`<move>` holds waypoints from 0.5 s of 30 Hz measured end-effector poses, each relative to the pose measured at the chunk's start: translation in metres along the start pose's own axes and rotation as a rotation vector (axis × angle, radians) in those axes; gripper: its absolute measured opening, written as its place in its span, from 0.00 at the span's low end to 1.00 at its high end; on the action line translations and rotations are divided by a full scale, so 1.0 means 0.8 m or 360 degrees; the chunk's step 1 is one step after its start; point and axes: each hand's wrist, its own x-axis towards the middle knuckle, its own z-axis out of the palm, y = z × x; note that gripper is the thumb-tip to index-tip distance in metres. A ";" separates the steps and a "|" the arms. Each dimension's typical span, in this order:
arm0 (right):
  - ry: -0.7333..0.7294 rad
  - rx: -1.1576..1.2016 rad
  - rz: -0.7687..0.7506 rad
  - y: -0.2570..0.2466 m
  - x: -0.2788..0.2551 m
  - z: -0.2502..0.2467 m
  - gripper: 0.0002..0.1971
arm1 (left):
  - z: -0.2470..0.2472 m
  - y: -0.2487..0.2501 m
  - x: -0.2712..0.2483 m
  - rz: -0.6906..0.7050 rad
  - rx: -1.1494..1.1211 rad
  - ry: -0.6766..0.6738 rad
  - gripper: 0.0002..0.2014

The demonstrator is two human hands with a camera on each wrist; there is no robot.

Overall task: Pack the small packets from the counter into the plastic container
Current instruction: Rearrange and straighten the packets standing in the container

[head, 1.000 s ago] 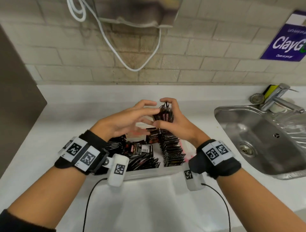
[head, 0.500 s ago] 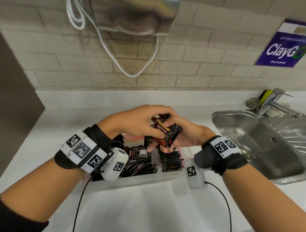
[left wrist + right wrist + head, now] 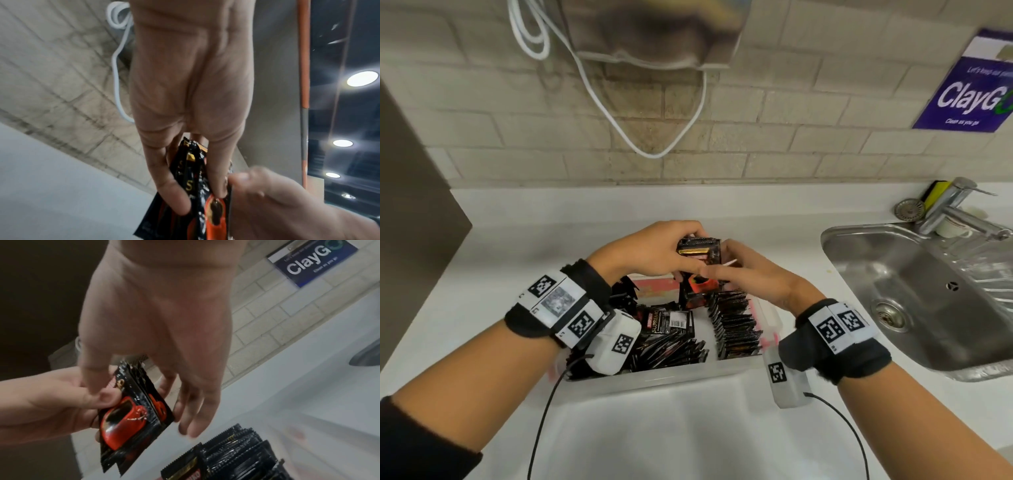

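A bundle of black packets (image 3: 697,251) with red and gold print is held upright over the far end of the clear plastic container (image 3: 654,377). My left hand (image 3: 678,257) grips the bundle's top, fingers curled over it. My right hand (image 3: 722,263) holds its right side, thumb in front and fingers behind. The left wrist view shows the left hand (image 3: 197,194) pinching the bundle (image 3: 191,175). The right wrist view shows the right hand (image 3: 140,407) with long fingers along the bundle (image 3: 127,421). Inside the container, one row of packets (image 3: 736,322) stands on edge and a loose pile (image 3: 671,346) lies left.
The container sits on a white counter (image 3: 688,428). A steel sink (image 3: 911,291) with a faucet (image 3: 955,212) lies to the right. A dark panel (image 3: 410,222) bounds the left. A white cable (image 3: 654,150) hangs on the brick wall, beside a purple sign (image 3: 969,92).
The bundle has come down from higher up to just above the container's far end and turned from edge-on to face-on. Both hands stayed on it.
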 end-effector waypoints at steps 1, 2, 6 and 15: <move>0.0140 -0.0123 0.0011 0.006 0.001 -0.001 0.17 | 0.002 -0.006 0.001 -0.0092 -0.0090 0.0030 0.14; 0.0239 -0.0207 0.0004 0.013 0.002 -0.002 0.16 | 0.005 -0.012 0.002 -0.0182 -0.0138 0.0058 0.14; 0.0386 -0.0368 -0.0162 0.038 0.001 0.001 0.16 | 0.031 -0.027 0.004 -0.0416 -0.0040 0.0051 0.17; 0.0282 -0.0590 -0.0501 0.059 -0.004 0.011 0.30 | 0.087 -0.023 0.022 -0.0460 0.0371 0.0040 0.30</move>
